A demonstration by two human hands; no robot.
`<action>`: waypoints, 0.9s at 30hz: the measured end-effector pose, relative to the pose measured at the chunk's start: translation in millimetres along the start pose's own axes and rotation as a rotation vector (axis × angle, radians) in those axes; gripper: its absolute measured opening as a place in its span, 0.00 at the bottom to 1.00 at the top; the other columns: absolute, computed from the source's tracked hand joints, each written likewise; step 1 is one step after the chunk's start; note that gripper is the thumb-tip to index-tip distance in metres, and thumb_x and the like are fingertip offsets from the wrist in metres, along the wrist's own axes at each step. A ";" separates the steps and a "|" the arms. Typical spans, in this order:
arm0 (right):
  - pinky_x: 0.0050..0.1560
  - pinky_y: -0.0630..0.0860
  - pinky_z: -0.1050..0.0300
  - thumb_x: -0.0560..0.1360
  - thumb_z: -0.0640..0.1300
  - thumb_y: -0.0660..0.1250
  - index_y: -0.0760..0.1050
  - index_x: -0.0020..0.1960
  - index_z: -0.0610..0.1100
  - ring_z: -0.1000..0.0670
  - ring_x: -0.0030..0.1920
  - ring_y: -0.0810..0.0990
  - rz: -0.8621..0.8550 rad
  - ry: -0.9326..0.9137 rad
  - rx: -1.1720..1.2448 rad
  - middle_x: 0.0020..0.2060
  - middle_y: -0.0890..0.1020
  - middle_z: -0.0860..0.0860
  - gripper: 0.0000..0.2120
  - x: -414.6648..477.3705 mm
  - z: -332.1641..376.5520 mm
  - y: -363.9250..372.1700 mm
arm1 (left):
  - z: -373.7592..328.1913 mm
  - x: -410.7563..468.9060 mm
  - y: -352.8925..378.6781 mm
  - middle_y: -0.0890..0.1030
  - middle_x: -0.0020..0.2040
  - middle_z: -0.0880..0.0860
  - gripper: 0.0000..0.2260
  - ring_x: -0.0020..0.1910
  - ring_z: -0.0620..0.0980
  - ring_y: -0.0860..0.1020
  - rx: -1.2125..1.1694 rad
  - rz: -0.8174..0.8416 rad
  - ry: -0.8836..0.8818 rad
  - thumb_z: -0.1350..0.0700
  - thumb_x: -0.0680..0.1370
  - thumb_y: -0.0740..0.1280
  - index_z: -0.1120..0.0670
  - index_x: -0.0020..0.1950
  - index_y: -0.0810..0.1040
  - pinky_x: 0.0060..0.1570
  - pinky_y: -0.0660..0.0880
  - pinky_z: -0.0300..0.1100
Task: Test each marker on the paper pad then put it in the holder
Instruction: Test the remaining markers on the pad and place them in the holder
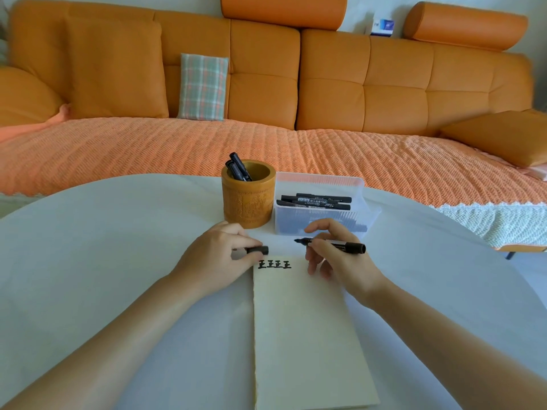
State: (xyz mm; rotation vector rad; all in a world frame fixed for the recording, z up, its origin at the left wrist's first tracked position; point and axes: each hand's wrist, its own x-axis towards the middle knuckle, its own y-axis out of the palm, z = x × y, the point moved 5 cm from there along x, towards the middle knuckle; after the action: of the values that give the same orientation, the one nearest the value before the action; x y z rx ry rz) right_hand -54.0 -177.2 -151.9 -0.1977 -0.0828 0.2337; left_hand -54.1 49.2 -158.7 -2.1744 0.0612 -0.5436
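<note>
A cream paper pad (307, 335) lies lengthwise on the white table, with several black marks (274, 264) along its top edge. My right hand (340, 255) pinches an uncapped black marker (331, 243), tip pointing left just above the pad's top. My left hand (216, 258) holds the marker's black cap (258, 250) beside the pad's top left corner. Behind my hands stands a carved wooden holder (248, 202) with black markers (239, 168) sticking out of it.
A clear plastic box (367, 211) holding several black markers (316, 201) sits right of the holder. The round white table (118, 247) ends at an orange sofa (266, 84) with a plaid cushion (203, 87).
</note>
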 end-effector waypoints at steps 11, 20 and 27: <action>0.27 0.69 0.61 0.74 0.35 0.69 0.73 0.41 0.39 0.46 0.28 0.74 -0.065 0.073 -0.109 0.33 0.79 0.38 0.05 8.2 -10.2 3.2 | 12.9 5.2 15.1 0.74 0.51 0.39 0.20 0.57 0.40 0.66 0.045 0.112 -0.168 0.36 0.76 0.63 0.44 0.62 0.79 0.55 0.69 0.40; 0.26 0.66 0.60 0.71 0.34 0.71 0.69 0.34 0.44 0.47 0.26 0.71 -0.006 0.048 -0.127 0.26 0.76 0.47 0.13 9.6 -13.8 2.2 | 1.0 0.0 21.4 0.70 0.52 0.38 0.32 0.58 0.39 0.64 0.050 0.194 -0.037 0.24 0.61 0.63 0.38 0.60 0.76 0.60 0.67 0.41; 0.26 0.65 0.62 0.73 0.34 0.71 0.69 0.35 0.43 0.51 0.26 0.69 -0.008 0.056 -0.133 0.27 0.76 0.52 0.13 8.2 -13.2 3.3 | 2.4 0.2 23.0 0.71 0.51 0.38 0.31 0.58 0.40 0.65 0.021 0.223 -0.036 0.25 0.62 0.64 0.39 0.59 0.77 0.60 0.69 0.43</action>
State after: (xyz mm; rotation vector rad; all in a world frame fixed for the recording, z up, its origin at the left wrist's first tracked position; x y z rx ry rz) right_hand -45.4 -174.5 -165.0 -0.3361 -0.0438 0.2145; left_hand -49.6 36.7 -177.6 -2.1223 0.2735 -0.3757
